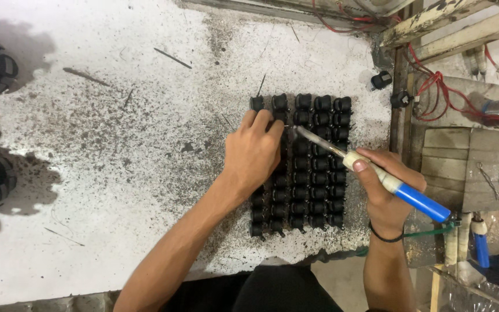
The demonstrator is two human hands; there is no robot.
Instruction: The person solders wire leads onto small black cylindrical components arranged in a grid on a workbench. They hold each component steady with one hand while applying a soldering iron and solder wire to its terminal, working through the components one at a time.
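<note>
Right hand [383,188] is closed around a blue-handled soldering iron [376,173], its tip reaching toward the left hand [252,153]. That hand is curled, fingertips pressed on the black parts [313,167] laid in rows on the worktop [116,173]; whether anything is pinched cannot be told. Fingers just beside the tip could likely be burned, and neighbouring parts could be knocked out of line by a slip.

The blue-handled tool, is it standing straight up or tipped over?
Tipped. The right hand holds the blue-handled tool slanted, its metal tip low by the left hand over the black parts, its blue end off to the right.
</note>
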